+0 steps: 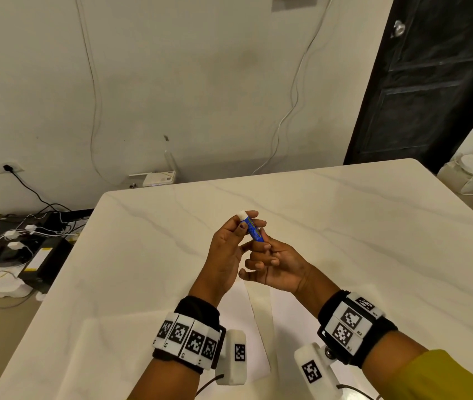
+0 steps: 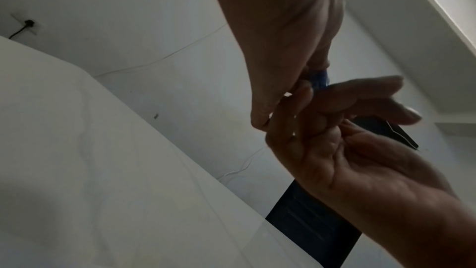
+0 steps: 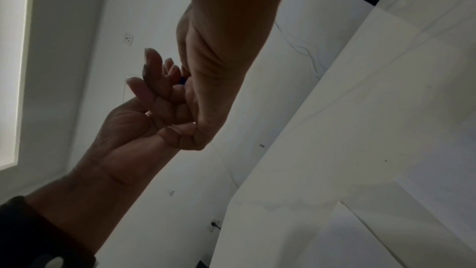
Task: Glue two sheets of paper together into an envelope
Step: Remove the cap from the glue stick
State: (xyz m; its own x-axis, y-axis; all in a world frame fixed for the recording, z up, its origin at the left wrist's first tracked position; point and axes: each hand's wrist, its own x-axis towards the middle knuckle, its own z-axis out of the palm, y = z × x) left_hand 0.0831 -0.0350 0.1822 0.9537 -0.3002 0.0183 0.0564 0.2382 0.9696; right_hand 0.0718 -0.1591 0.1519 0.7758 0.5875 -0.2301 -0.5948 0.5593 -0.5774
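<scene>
**Both hands pinching a glue stick above the worktop**

A pale, marble-veined worktop is filling most of the head view, with a dark door standing behind its far right corner and a tangle of cables and boxes lying on the floor to its left. Two white sheets of paper are lying flat on the near part of the worktop, the left sheet and the right sheet side by side with a narrow strip of bare worktop showing between them; the wrists are hiding much of both.

Above the sheets, well clear of the surface, the left hand is holding the upper part of a blue glue stick, its thumb and fingers curling round the tube just below the white tip, which is pointing up and away from the person. The right hand is pinching the lower end of the tube between thumb and forefinger, while its other fingers are bending loosely underneath. The two hands are touching where they meet at the tube. In the wrist views the hands are showing dark against the wall, and only a sliver of blue is peeking out between the fingers, so the exact grip at the base is perhaps not fully readable there.
</scene>
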